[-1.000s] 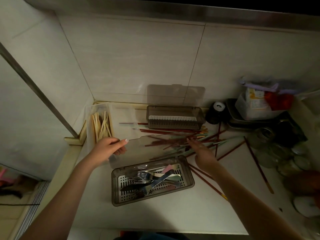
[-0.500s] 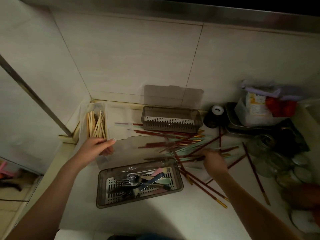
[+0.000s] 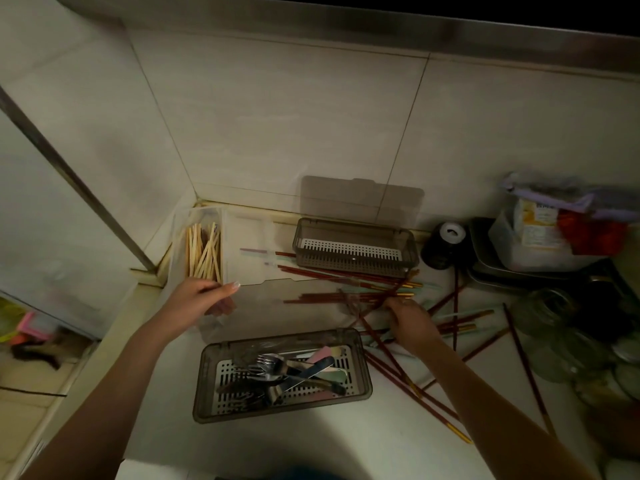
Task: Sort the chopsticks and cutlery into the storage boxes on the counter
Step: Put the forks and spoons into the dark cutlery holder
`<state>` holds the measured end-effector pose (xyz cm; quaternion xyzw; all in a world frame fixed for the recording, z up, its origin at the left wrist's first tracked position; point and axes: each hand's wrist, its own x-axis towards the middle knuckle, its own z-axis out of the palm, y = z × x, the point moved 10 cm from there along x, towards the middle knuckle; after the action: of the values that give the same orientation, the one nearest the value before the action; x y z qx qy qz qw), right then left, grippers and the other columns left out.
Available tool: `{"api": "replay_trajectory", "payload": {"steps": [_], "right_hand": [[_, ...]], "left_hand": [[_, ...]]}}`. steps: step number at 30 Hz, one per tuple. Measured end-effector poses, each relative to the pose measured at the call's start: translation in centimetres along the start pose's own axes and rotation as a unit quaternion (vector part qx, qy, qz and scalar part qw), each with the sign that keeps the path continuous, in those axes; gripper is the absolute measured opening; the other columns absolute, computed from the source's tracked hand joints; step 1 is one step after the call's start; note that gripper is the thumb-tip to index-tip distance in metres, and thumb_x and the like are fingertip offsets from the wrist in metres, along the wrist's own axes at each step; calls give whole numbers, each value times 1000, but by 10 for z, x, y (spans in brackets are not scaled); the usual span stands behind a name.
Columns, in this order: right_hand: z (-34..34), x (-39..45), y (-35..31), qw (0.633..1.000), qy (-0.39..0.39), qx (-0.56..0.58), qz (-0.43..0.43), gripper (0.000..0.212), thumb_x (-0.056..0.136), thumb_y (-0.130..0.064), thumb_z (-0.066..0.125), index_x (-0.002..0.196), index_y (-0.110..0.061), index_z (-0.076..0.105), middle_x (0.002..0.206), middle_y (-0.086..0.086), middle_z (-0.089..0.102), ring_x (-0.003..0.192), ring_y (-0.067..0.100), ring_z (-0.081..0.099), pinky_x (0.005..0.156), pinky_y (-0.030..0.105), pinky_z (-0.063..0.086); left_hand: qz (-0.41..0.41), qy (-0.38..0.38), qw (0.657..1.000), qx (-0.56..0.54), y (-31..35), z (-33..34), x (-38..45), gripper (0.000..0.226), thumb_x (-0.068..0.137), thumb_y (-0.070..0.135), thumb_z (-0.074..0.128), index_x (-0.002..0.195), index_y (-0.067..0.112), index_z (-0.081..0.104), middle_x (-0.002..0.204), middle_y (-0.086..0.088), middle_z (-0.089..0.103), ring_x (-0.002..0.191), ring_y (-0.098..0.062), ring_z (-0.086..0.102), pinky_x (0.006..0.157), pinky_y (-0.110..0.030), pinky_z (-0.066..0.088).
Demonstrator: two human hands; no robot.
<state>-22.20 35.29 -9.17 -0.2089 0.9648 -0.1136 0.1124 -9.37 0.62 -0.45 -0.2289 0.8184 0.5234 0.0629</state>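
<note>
Just beyond the left hand (image 3: 199, 299), a clear plastic box (image 3: 180, 237) of pale wooden chopsticks (image 3: 203, 252) is seen in the corner. The near end of that box is touched by the left hand, with the fingers only loosely bent; nothing is seen to be gripped. Between the two hands, nearer the person, a smoky grey slotted box (image 3: 282, 375) is filled with metal forks and cutlery (image 3: 287, 370). Beyond the right hand (image 3: 408, 318), a second, empty grey box (image 3: 355, 247) stands with its lid raised. The right hand is lowered onto a scattered heap of dark red, gold-tipped chopsticks (image 3: 363, 294), fingers curled among them; whether any are pinched cannot be told.
</note>
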Motion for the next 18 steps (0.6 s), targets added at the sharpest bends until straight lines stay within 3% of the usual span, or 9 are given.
{"api": "replay_trajectory", "payload": {"steps": [2,4,6,8,11,15,18], "right_hand": [[2,4,-8,999,-11,27,-20,41,91,-6,45,129,-18,53,128,8,55,117,26,50,97,32,42],[1,8,-15,999,-12,45,-27,50,91,-3,42,139,-19,45,138,8,49,124,26,47,103,33,39],[-1,11,-13,999,5,53,-9,47,90,-5,44,136,-17,47,134,9,52,120,25,50,101,32,41],[0,11,-3,999,7,44,26,35,90,-14,51,125,-18,49,122,9,58,109,25,54,91,33,46],[-1,6,14,999,18,11,50,29,90,-24,56,118,-18,49,123,7,53,111,25,50,89,37,46],[-4,2,35,997,16,-16,75,37,89,-29,58,124,-21,49,129,6,49,121,27,43,98,44,42],[-5,6,26,1000,2,4,30,33,86,-28,61,118,-25,52,125,3,51,118,27,45,94,41,43]], "left_hand": [[-3,4,1000,-1,0,-2,1,26,85,29,63,78,6,72,71,-8,73,73,-24,67,69,-27,51],[-4,6,1000,4,1,-1,2,25,86,29,62,79,6,71,65,-1,72,69,-17,67,62,-19,50],[-2,5,1000,11,6,1,1,24,88,27,60,79,6,70,57,8,69,56,-2,63,47,-8,43],[3,7,1000,14,6,1,1,25,89,26,60,79,6,70,57,9,69,53,0,61,43,-6,40],[-2,7,1000,3,5,0,1,26,88,27,60,78,5,71,60,8,70,60,-6,63,46,-7,42],[-1,-3,1000,-5,3,1,2,27,87,28,62,79,5,72,70,0,73,69,-16,66,64,-20,48],[0,1,1000,-6,2,-1,3,28,87,28,63,79,4,72,73,-4,73,72,-20,67,67,-22,50]]}}
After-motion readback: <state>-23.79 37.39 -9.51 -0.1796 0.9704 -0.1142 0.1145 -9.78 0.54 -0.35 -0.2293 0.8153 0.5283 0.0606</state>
